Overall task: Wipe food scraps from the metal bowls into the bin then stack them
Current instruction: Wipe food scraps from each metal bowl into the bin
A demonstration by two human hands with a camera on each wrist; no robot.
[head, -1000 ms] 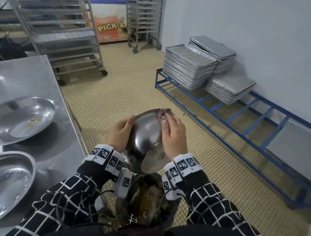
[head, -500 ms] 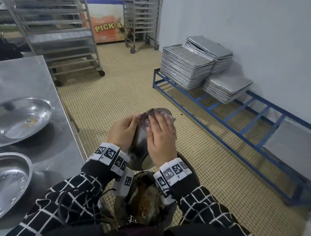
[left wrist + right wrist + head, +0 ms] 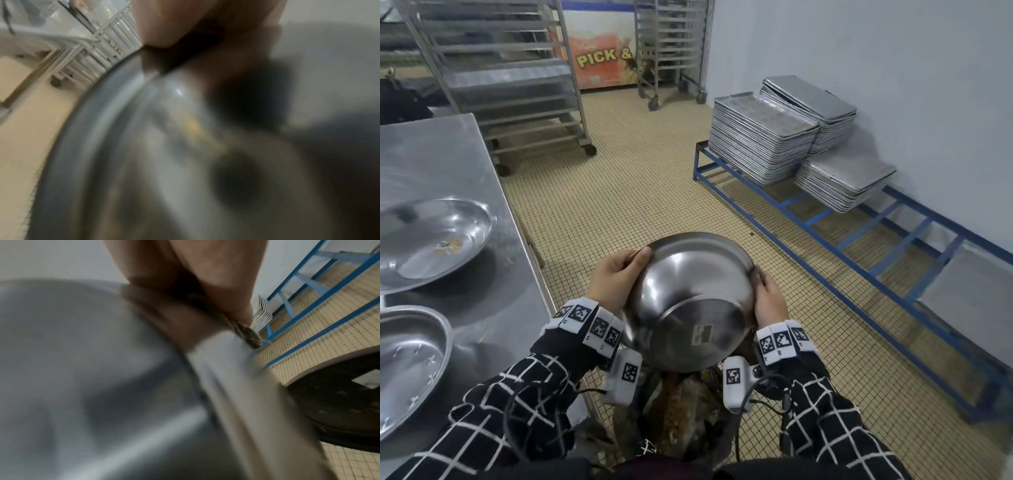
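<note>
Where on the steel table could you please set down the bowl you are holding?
Bare table lies behind the far bowl, toward the rack. A narrow strip runs along the table's right edge. The near end is crowded by the two bowls, the nearer at the left edge.

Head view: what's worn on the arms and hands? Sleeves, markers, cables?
Both hands are bare, left hand and right hand. Black sleeves with a white grid pattern. White wristbands carrying black-and-white square tags. White box-shaped wrist cameras, each tagged, with thin black cables.
</note>
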